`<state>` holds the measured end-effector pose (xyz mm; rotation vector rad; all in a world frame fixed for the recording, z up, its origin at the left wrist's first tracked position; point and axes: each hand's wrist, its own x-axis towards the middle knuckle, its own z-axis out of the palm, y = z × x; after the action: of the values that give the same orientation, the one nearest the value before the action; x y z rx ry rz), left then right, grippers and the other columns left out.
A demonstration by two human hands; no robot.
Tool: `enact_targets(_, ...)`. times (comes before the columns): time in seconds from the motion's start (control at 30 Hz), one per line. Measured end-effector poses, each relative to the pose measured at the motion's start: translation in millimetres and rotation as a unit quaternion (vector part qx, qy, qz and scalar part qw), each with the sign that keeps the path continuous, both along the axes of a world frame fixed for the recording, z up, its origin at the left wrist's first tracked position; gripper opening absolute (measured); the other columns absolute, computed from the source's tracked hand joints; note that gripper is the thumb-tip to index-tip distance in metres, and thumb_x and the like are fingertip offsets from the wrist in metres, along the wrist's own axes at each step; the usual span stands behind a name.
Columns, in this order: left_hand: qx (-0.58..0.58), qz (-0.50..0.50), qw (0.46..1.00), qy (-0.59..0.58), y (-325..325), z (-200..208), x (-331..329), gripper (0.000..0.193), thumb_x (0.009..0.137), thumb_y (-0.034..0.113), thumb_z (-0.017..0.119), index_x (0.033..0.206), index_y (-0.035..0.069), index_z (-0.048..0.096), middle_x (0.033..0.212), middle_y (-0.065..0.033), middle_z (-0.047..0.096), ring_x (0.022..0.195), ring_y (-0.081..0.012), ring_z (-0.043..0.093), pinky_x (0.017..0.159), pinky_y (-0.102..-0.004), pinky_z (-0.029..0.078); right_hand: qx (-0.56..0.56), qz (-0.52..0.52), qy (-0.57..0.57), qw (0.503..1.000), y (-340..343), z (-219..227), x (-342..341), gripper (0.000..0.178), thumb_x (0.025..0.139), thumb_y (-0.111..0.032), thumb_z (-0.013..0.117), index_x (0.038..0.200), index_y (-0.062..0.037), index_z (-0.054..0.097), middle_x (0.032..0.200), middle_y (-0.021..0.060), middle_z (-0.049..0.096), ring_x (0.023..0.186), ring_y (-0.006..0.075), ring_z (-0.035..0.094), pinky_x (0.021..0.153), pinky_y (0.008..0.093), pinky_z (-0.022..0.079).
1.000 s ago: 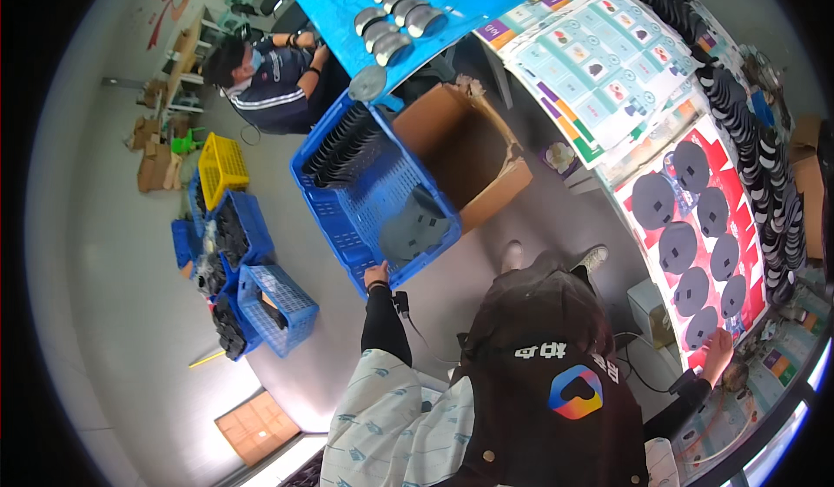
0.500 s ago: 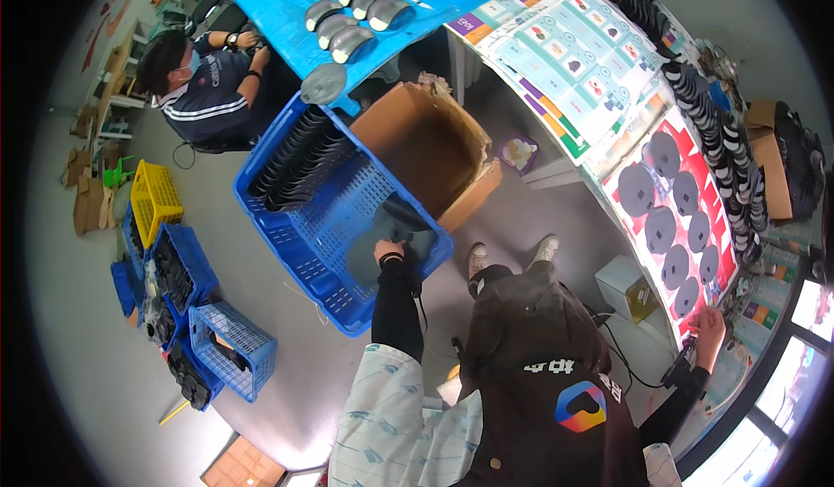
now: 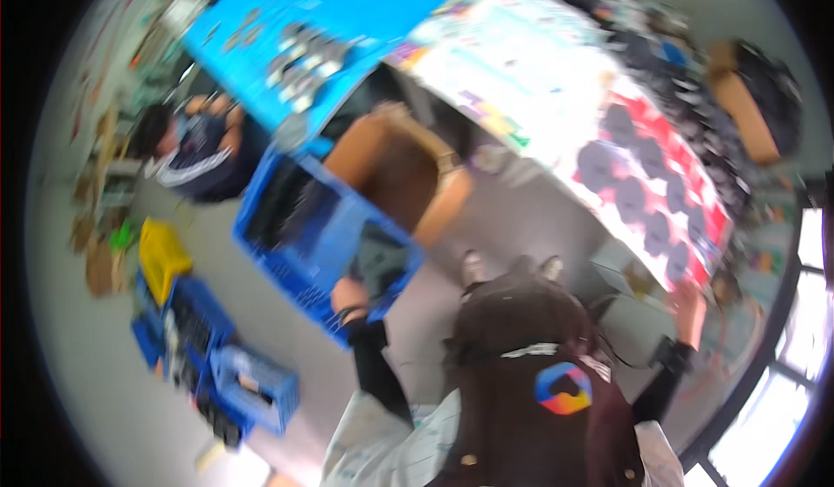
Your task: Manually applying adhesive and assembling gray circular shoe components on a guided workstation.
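Note:
My left hand [image 3: 349, 294] is over the near part of a blue plastic crate [image 3: 300, 289], beside a dark grey flat piece [image 3: 380, 259] lying in it; blur hides its fingers. Further back in the same crate stands a row of black curved pieces [image 3: 282, 205]. On the right, my right hand [image 3: 688, 303] is at the near corner of the lit table, close to a red sheet [image 3: 708, 218] with several dark round discs [image 3: 630, 200] on it. Its fingers are smeared too, and I cannot make out anything in them.
An open cardboard box [image 3: 360, 152] stands against the crate's far side. A seated person [image 3: 204, 148] works by the blue-covered table [image 3: 373, 0], which bears several grey curved pieces [image 3: 304, 61]. Stacked crates [image 3: 256, 383] stand at left. Black curved parts [image 3: 651, 79] line the lit table's far edge.
The whole view has shifted and blurred. My left hand has drawn back from the dark piece's middle toward the crate's near left side. My right hand remains by the table corner.

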<state>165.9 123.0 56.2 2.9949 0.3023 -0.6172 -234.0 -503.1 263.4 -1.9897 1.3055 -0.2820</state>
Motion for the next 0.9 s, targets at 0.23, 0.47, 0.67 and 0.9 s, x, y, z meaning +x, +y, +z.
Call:
enact_targets(0.23, -0.470, -0.242, 0.827, 0.192, -251, 132, -55, 0.034, 0.094, 0.019, 0.068, 0.072, -0.002, 0.053, 0.060, -0.0055, 0.050, 0.059, -0.0113, 0.051, 0.054, -0.0319, 0.043, 0.241, 0.255, -0.090, 0.932, 10, -41, 74, 0.066, 0.092, -0.033, 0.074, 0.144, -0.0042, 0.048, 0.140, 0.0148, 0.057, 0.123, 0.0222, 0.058, 0.101, 0.0388, 0.050)
enact_targets(0.47, -0.469, -0.492, 0.685, 0.263, -586, 132, -171, 0.029, 0.094, 0.019, 0.068, 0.079, -0.005, 0.059, 0.060, -0.0100, 0.054, 0.054, -0.0099, 0.045, 0.051, -0.0321, 0.040, 0.491, 0.095, -0.265, 0.824, -103, -85, -13, 0.068, 0.084, -0.026, 0.083, 0.140, 0.0002, 0.055, 0.126, 0.0096, 0.067, 0.119, 0.0187, 0.059, 0.108, 0.0362, 0.042)
enact_targets(0.67, -0.462, -0.285, 0.680, 0.493, -731, 117, -251, 0.033, 0.103, 0.016, 0.056, 0.132, 0.000, 0.054, 0.112, -0.0129, 0.069, 0.090, -0.0188, 0.071, 0.067, -0.0308, 0.060, 0.272, -0.115, -0.341, 0.892, -240, -137, -107, 0.035, 0.091, -0.006, 0.071, 0.125, -0.0011, 0.065, 0.109, 0.0050, 0.072, 0.099, 0.0122, 0.065, 0.088, 0.0312, 0.053)
enact_targets(0.9, -0.402, -0.220, 0.739, 0.494, -747, 93, -235, 0.040, 0.105, 0.017, 0.052, 0.142, 0.004, 0.046, 0.123, -0.0163, 0.066, 0.098, -0.0260, 0.072, 0.074, -0.0326, 0.061, 0.166, -0.289, -0.359, 0.872, -367, -251, -188, 0.027, 0.093, -0.003, 0.068, 0.119, 0.0018, 0.065, 0.104, 0.0056, 0.073, 0.092, 0.0134, 0.066, 0.085, 0.0297, 0.052)
